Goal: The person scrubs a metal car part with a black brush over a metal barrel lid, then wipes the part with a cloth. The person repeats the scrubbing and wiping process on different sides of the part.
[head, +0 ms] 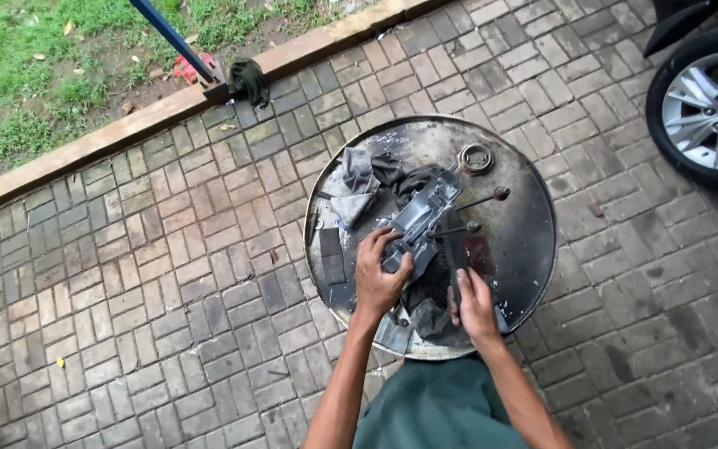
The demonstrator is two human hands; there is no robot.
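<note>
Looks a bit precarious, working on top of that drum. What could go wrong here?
The left hand grips the grey metal part while the right hand presses a dark flat tool beside it; on the oily-looking drum top either might slip and nick a finger. The metal ring sits close to the rim and could roll off onto the paving. The rags may snag on the part's two protruding rods.
</note>
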